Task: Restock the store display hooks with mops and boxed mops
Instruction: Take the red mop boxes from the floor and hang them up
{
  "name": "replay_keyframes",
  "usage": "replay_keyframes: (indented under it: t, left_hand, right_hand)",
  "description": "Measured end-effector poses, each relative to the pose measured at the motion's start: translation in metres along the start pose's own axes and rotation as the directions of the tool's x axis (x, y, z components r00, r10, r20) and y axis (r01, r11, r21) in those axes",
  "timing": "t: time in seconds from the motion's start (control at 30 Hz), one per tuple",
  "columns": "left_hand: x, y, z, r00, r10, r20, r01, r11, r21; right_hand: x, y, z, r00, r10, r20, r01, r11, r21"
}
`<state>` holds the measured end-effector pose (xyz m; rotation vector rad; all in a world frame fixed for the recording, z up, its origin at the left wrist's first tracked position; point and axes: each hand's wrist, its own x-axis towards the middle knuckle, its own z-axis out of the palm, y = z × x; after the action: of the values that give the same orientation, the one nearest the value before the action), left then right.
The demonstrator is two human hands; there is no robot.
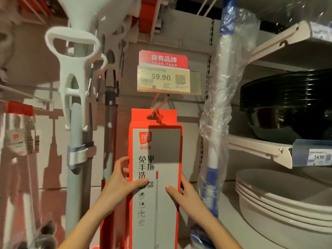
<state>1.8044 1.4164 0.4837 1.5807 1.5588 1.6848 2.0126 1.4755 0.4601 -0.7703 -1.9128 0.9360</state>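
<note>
Boxed mop: the tall orange-red and grey cardboard mop box stood upright at the middle of the display, directly under the yellow price tag.
Hook: the thin display hook met the hang hole in the box's top tab.
Left hand: the left hand gripped the box's left edge partway down, with the thumb across the front face and the fingers curled round the side.
Right hand: the right hand held the right edge slightly lower, with the thumb on the front and the fingers behind.
Left of box: a white-handled squeeze mop hung just beside it.
Right of box: a blue and white mop in clear plastic wrap hung near it, with stacked white plastic basins beyond.
</note>
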Motion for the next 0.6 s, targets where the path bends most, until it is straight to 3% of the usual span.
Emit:
replay_keyframes:
  t: [0.4,0.6]
  left_hand:
    - [-0.033,0.006,0.007,0.992,-0.095,-0.084,0.094,0.995,-0.018]
    - [-0.100,0.042,-0.005,0.997,-0.055,-0.056,0.055,0.998,-0.015]
  right_hand:
    - [-0.030,-0.008,0.013,0.997,0.034,0.071,-0.031,0.999,-0.040]
    - [-0.087,-0.036,0.007,0.994,0.054,0.093,-0.052,0.998,-0.027]
